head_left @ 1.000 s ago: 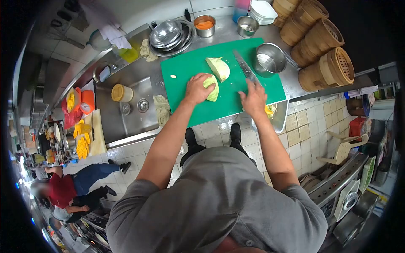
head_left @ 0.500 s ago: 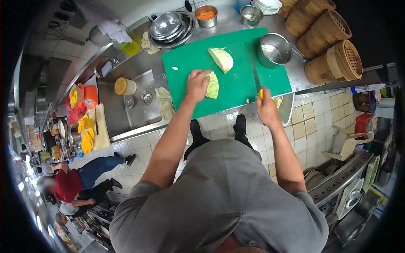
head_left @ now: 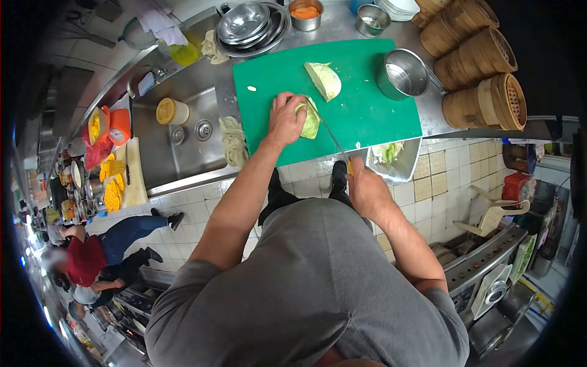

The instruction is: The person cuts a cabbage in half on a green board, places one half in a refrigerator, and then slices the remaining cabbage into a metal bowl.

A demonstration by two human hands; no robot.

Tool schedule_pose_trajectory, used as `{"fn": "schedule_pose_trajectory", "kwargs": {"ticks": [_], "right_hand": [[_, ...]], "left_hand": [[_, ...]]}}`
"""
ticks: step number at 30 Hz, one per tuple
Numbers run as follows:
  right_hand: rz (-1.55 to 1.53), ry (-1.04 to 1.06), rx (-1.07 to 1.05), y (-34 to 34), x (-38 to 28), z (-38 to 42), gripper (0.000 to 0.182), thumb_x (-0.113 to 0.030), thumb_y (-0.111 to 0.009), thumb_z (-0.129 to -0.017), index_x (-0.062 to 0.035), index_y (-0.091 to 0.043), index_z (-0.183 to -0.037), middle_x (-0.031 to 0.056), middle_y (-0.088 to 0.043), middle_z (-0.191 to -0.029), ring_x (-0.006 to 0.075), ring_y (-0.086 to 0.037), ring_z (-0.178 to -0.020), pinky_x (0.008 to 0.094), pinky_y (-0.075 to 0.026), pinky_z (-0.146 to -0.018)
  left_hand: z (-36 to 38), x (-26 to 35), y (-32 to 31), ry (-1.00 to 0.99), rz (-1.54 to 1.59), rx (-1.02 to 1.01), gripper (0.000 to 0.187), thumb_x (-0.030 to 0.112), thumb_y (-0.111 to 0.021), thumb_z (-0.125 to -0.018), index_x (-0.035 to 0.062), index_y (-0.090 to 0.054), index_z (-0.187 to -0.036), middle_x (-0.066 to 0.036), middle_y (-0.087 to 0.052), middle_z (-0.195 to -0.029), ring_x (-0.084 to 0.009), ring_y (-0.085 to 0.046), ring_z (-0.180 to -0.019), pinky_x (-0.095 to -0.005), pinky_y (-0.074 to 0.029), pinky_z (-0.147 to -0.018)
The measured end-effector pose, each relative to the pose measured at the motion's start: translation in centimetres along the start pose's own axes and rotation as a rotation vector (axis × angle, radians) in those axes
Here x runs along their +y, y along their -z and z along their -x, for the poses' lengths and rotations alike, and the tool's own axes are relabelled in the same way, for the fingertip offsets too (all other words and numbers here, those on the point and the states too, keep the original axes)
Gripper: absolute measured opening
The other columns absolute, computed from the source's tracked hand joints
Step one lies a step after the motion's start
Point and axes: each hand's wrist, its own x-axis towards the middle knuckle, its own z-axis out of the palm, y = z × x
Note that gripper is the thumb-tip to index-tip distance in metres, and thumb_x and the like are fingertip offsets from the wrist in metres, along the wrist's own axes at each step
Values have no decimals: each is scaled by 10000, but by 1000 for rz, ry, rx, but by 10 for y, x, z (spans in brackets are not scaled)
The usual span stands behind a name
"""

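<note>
A pale green cabbage piece (head_left: 310, 124) lies on the green cutting board (head_left: 373, 110), and the curled fingers of my left hand (head_left: 286, 120) hold it from its left side. My right hand (head_left: 369, 192) is closed around the yellow handle of a long kitchen knife (head_left: 331, 133). The blade points away from me, with its front part lying against the right side of the cabbage piece. Farther back on the board rests a second cabbage wedge (head_left: 323, 81), which neither hand touches. A small white bit (head_left: 251, 88) sits at the board's left.
At the board's back right stands a steel pot (head_left: 402, 74). A bin (head_left: 408, 160) with cabbage scraps is below the front right edge. Left is a sink (head_left: 211, 165); bamboo steamers (head_left: 486, 101) are at right. Two people (head_left: 92, 260) are at the far left.
My right hand has brought the knife leftward from the board's right side to the cabbage piece. My left hand stays on that piece. The scrap bin shows more fully.
</note>
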Motion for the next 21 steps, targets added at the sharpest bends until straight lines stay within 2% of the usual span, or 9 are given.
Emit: {"fn": "schedule_pose_trajectory", "kwargs": {"ticks": [3,6,9,13,16,19,21], "right_hand": [[-36,84,62,-9,4,-1,290,-103,-573,-1036,31,-426,-1248,349,-695,-846,559,-681,-845,638,-518,-743],[-43,79,33,-9,2,-4,294,-101,-574,-1035,18,-419,-1254,346,-688,-827,561,-677,-831,649,-506,-740],[-27,-3,-104,5,-8,-21,308,-119,-518,-1040,39,-450,-1295,353,-707,-1088,546,-682,-992,617,-520,-891],[-21,150,48,-35,3,-106,249,-108,-492,-1049,31,-458,-1252,355,-704,-1046,546,-676,-1009,640,-505,-882],[-34,91,47,-58,5,-147,235,-144,-505,-1067,13,-469,-1238,346,-707,-1020,545,-677,-997,643,-507,-854],[-135,134,164,-65,13,-138,264,-190,-537,-1073,6,-475,-1239,339,-715,-976,545,-686,-947,637,-517,-826],[-117,111,153,-51,11,-117,277,-210,-550,-1075,1,-473,-1236,332,-718,-939,547,-689,-916,639,-519,-815]], "left_hand": [[0,-4,-3,-6,7,5,270,282,-630,-1003,153,-698,-1231,-160,-529,-1325,-389,-526,-1239,-540,-445,-1059],[-1,-1,0,7,13,-9,271,285,-633,-1000,159,-700,-1230,-159,-531,-1323,-388,-529,-1232,-543,-449,-1048],[1,-3,-1,-20,5,15,275,280,-642,-991,159,-700,-1231,-153,-540,-1311,-388,-536,-1220,-550,-455,-1034],[1,-7,-7,-25,6,35,281,272,-658,-974,162,-698,-1230,-145,-550,-1295,-391,-544,-1210,-553,-461,-1017],[-2,-5,-3,-30,-16,43,289,272,-666,-967,158,-674,-1232,-145,-552,-1288,-391,-547,-1210,-552,-463,-1009],[-1,-4,-6,-12,9,58,295,273,-666,-967,150,-645,-1234,-149,-551,-1284,-391,-548,-1211,-551,-465,-1005],[1,-2,-4,7,22,60,301,270,-667,-967,145,-629,-1238,-151,-551,-1281,-391,-548,-1211,-550,-466,-1001]]}}
